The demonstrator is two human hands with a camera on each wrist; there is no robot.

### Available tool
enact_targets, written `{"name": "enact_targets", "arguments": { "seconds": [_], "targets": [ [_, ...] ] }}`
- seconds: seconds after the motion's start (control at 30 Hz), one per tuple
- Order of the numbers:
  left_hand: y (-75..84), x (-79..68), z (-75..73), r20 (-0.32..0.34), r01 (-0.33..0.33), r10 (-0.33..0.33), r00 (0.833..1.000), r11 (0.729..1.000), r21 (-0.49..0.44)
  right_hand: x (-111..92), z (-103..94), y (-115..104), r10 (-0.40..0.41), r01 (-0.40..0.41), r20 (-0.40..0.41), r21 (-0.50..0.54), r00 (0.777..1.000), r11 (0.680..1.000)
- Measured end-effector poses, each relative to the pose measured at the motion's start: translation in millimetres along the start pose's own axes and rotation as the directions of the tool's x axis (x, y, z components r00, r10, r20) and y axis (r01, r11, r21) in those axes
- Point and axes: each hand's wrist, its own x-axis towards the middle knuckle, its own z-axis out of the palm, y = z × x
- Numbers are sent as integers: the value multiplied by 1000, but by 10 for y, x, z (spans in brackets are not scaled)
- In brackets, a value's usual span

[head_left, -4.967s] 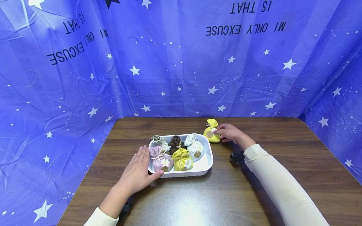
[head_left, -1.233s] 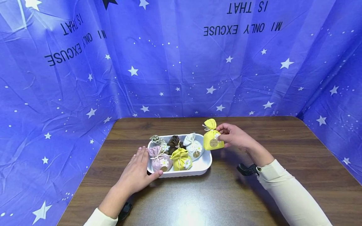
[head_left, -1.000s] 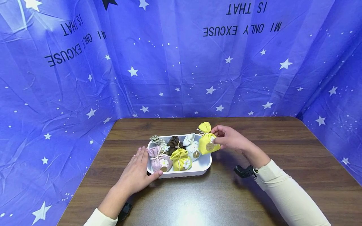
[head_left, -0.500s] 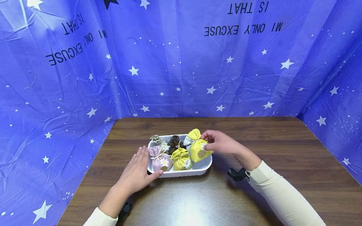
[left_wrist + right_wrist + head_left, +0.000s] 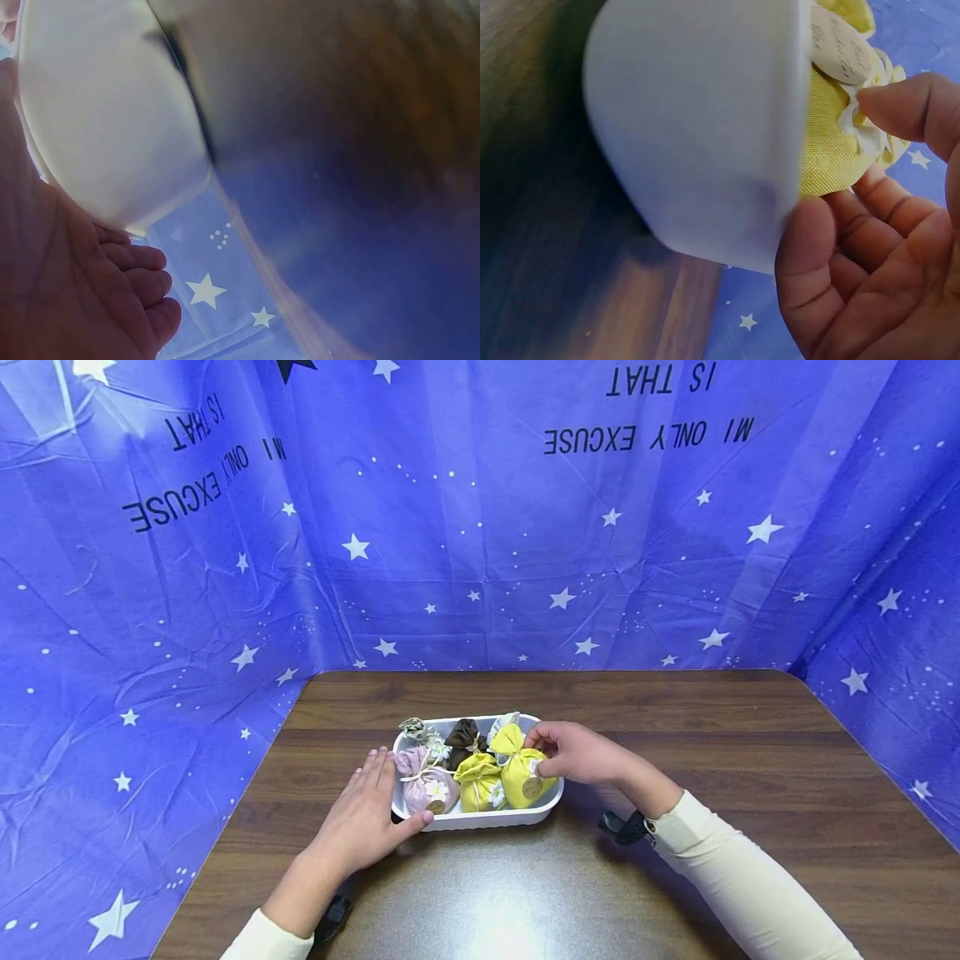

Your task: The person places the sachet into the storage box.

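Observation:
My right hand (image 5: 576, 753) pinches a yellow drawstring sachet (image 5: 522, 781) at the right end of a white oblong tray (image 5: 487, 821). In the right wrist view the thumb presses the white flower on this yellow sachet (image 5: 829, 142), which sits behind the tray wall (image 5: 697, 127). My left hand (image 5: 360, 818) rests along the tray's left end, fingers straight, thumb at the front rim. Beside the held sachet lie a second yellow sachet (image 5: 478, 783) and a pink one (image 5: 429, 787). Behind them are a greyish-green sachet (image 5: 412, 729), a dark brown one (image 5: 465, 737) and a white one (image 5: 504, 722), partly hidden.
The tray stands on a dark wood-grain table (image 5: 690, 710). A blue curtain (image 5: 480, 527) with white stars and black lettering hangs behind the table and along its sides. Black straps with small devices (image 5: 622, 828) sit at both wrists.
The right hand has carried the yellow sachet from the table behind the tray's right corner, over the rim and down into its front right end. The left hand stays put.

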Motion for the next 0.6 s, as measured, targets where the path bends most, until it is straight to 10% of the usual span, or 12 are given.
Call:
{"name": "enact_targets", "arguments": {
  "seconds": [0.6],
  "targets": [
    [17,15,-3,10,10,-10,1000,1000,-8,-50,2,46,-43,45,29,-62,999,997]
  ]
}}
